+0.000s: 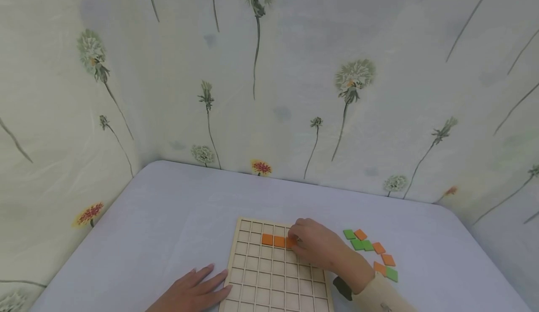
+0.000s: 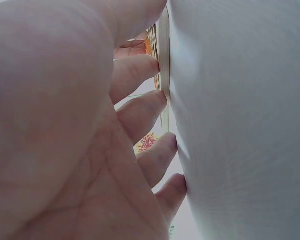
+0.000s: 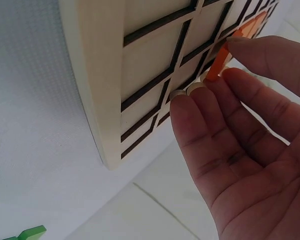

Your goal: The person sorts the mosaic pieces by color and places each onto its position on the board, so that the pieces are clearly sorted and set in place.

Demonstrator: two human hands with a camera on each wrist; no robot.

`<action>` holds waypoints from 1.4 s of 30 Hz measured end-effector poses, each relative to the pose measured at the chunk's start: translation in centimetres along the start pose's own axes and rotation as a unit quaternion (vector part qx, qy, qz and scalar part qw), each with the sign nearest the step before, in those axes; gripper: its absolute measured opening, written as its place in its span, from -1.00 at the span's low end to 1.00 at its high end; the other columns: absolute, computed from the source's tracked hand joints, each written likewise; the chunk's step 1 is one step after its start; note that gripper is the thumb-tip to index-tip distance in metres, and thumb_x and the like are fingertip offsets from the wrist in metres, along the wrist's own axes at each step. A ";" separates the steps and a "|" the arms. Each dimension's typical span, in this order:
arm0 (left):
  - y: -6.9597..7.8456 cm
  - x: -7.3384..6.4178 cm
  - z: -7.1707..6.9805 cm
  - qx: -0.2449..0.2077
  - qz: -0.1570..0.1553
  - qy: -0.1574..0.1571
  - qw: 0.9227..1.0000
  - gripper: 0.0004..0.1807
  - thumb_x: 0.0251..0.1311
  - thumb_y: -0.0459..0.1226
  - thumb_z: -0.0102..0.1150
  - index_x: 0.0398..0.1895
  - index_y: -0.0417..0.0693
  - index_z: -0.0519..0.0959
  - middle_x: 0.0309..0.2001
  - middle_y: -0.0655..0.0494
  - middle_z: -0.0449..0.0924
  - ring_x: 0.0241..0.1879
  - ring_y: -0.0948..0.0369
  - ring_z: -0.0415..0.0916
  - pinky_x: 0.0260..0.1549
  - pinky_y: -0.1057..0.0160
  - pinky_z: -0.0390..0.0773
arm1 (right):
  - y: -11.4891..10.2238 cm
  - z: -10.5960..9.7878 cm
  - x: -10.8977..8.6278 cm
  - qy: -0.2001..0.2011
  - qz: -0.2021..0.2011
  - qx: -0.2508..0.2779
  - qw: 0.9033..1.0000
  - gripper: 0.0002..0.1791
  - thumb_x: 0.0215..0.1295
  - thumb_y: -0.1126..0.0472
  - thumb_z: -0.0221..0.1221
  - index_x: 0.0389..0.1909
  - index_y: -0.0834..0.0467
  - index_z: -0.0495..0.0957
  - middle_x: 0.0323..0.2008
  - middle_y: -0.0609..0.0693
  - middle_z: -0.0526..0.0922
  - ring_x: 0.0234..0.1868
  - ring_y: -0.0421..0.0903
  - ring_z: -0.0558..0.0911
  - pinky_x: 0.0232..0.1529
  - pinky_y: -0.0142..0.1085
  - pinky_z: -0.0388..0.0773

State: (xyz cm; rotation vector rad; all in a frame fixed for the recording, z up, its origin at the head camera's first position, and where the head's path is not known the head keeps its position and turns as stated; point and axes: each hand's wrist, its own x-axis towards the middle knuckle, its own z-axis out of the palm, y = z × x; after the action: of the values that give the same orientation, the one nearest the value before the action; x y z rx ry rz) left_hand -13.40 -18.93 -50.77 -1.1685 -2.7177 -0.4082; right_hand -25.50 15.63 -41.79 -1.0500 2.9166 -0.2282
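Note:
A pale wooden grid board point(image 1: 251, 277) lies on the white table, divided into square cells. Two orange square tiles point(image 1: 273, 240) sit side by side in its second row from the far edge. Beside them my right hand point(image 1: 315, 243) pinches a third orange tile point(image 3: 219, 62) between thumb and fingertips; the right wrist view shows this tile tilted against its cell. My left hand point(image 1: 194, 289) lies at the board's left edge with fingers spread. In the left wrist view, the fingers point(image 2: 140, 117) reach toward the board's side rim point(image 2: 164, 55).
To the right of the board, loose green tiles point(image 1: 357, 244) and orange tiles point(image 1: 388, 259) are scattered, several of each, some touching. A dark patch point(image 1: 343, 288) shows beneath the right wrist. Flower-printed cloth point(image 1: 286, 78) stands behind the table and at its sides.

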 end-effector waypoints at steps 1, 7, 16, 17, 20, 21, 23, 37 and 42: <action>0.0 0.0 0.0 0.000 0.000 0.000 1.000 -0.29 0.41 0.33 0.04 0.49 0.23 0.50 0.49 0.16 0.43 0.41 -0.06 0.42 0.12 -0.15 0.57 | 0.0 0.0 0.0 -0.001 0.002 0.001 1.000 -0.92 0.35 0.23 0.38 -0.18 0.10 0.72 -0.27 -0.17 0.58 -0.19 -0.17 0.59 -0.13 -0.21 0.63; 0.1 0.0 -0.1 -0.008 -0.003 0.000 1.000 -0.29 0.40 0.32 0.05 0.49 0.22 0.50 0.48 0.15 0.43 0.41 -0.07 0.41 0.12 -0.17 0.57 | 0.1 0.1 0.0 0.001 0.001 0.004 1.000 -0.90 0.35 0.26 0.37 -0.16 0.13 0.70 -0.25 -0.15 0.60 -0.19 -0.16 0.60 -0.13 -0.21 0.64; 0.0 0.3 -0.1 -0.020 -0.015 -0.018 1.000 -0.27 0.41 0.34 0.00 0.49 0.23 0.50 0.50 0.16 0.41 0.44 -0.08 0.38 0.15 -0.19 0.54 | 0.1 0.2 0.1 0.002 0.000 0.003 1.000 -0.90 0.35 0.26 0.37 -0.17 0.14 0.70 -0.26 -0.13 0.61 -0.20 -0.15 0.60 -0.15 -0.22 0.64; 0.1 0.3 0.0 -0.019 -0.014 -0.017 1.000 -0.27 0.41 0.35 0.00 0.49 0.23 0.50 0.49 0.16 0.42 0.43 -0.08 0.39 0.15 -0.19 0.55 | 0.1 0.1 0.0 0.002 0.001 0.003 1.000 -0.90 0.35 0.26 0.37 -0.17 0.15 0.70 -0.26 -0.13 0.61 -0.20 -0.16 0.60 -0.15 -0.22 0.64; 0.1 0.3 0.0 -0.026 -0.016 -0.018 0.999 -0.27 0.41 0.36 -0.02 0.49 0.24 0.50 0.50 0.16 0.41 0.43 -0.08 0.39 0.15 -0.21 0.54 | 0.0 0.1 0.0 -0.004 0.008 0.004 1.000 -0.89 0.34 0.26 0.38 -0.17 0.14 0.70 -0.26 -0.13 0.61 -0.22 -0.17 0.59 -0.15 -0.22 0.64; 0.1 0.3 0.0 -0.028 -0.017 -0.020 0.999 -0.27 0.41 0.36 -0.03 0.49 0.25 0.50 0.50 0.16 0.41 0.43 -0.08 0.39 0.15 -0.22 0.54 | 0.0 0.1 0.0 -0.006 0.011 0.004 1.000 -0.89 0.34 0.25 0.39 -0.17 0.14 0.70 -0.27 -0.13 0.61 -0.22 -0.17 0.59 -0.15 -0.22 0.64; 0.1 0.3 0.0 -0.032 -0.019 -0.023 0.999 -0.26 0.41 0.37 -0.04 0.49 0.24 0.49 0.50 0.16 0.41 0.43 -0.09 0.39 0.14 -0.23 0.54 | -0.1 0.0 -0.1 -0.011 0.018 0.004 1.000 -0.89 0.33 0.25 0.39 -0.16 0.14 0.71 -0.27 -0.14 0.61 -0.22 -0.17 0.59 -0.15 -0.21 0.64; 0.0 0.4 0.3 -0.002 -0.010 -0.031 0.999 -0.22 0.40 0.41 -0.07 0.48 0.20 0.51 0.48 0.13 0.43 0.41 -0.11 0.41 0.11 -0.22 0.56 | 0.7 -0.3 -1.3 -0.014 0.039 0.021 0.999 -0.82 0.34 0.26 0.33 -0.07 0.17 0.72 -0.16 -0.10 0.65 -0.08 -0.08 0.64 -0.04 -0.12 0.66; 0.0 0.4 0.4 0.003 -0.006 -0.020 1.000 -0.23 0.40 0.41 -0.06 0.47 0.22 0.52 0.47 0.15 0.45 0.39 -0.11 0.44 0.09 -0.22 0.58 | 1.4 -0.4 -2.1 -0.014 0.058 0.028 0.998 -0.77 0.30 0.27 0.35 -0.04 0.16 0.71 -0.11 -0.11 0.65 0.00 -0.05 0.65 0.03 -0.07 0.64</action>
State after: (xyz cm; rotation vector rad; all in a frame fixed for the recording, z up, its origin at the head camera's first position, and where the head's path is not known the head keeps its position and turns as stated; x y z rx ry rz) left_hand -13.71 -18.54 -51.08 -1.1710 -2.7607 -0.3813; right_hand -24.77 18.09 -41.61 -0.8651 2.9165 -0.2867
